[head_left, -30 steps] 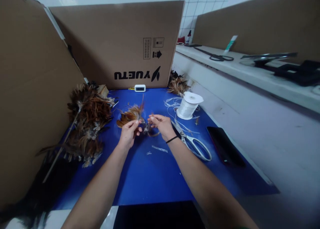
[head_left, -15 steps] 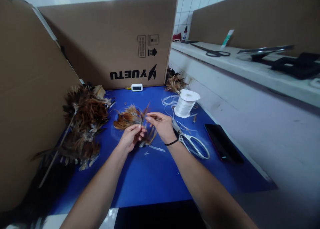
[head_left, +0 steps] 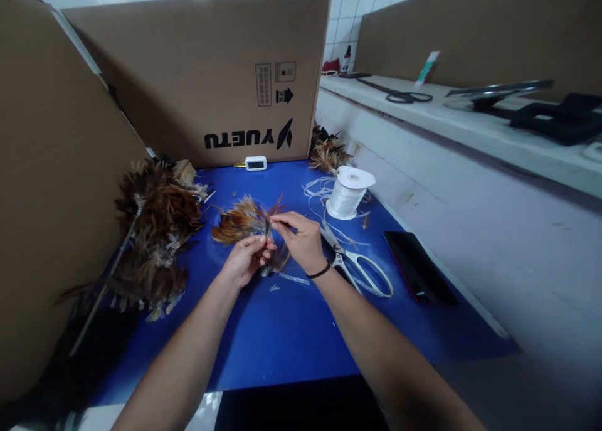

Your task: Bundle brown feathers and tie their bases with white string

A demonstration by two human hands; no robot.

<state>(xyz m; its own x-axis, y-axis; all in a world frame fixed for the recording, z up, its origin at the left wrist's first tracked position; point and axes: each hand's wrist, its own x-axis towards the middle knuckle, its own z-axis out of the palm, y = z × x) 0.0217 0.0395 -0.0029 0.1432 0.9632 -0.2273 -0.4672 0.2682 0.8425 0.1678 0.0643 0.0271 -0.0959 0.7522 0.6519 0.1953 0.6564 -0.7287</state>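
Observation:
Between my hands is a fanned bunch of brown and orange feathers (head_left: pixel 239 221), its tips pointing left. My left hand (head_left: pixel 249 258) pinches the bunch at its quill end, thumb on top. My right hand (head_left: pixel 298 236), with a black band at the wrist, is closed with fingertips at a feather on the bunch's right edge. A few loose feathers (head_left: pixel 279 258) lie partly hidden beneath the hands. Just right of my right hand rest open scissors (head_left: pixel 362 271) with pale handles, the blades partly covered by that hand.
A white spool of clear ribbon (head_left: pixel 347 196) stands behind the scissors, loose strands around it. A black phone (head_left: pixel 418 268) lies at right. Feather piles (head_left: pixel 160 211) fill the left side. A small digital timer (head_left: pixel 256 163) sits before the cardboard box (head_left: pixel 188 73). A shelf (head_left: pixel 451 114) runs along the right.
My right hand has moved slightly left, its fingertips now meeting the bunch's right edge. My left hand keeps its pinch. The whole view has shifted a little.

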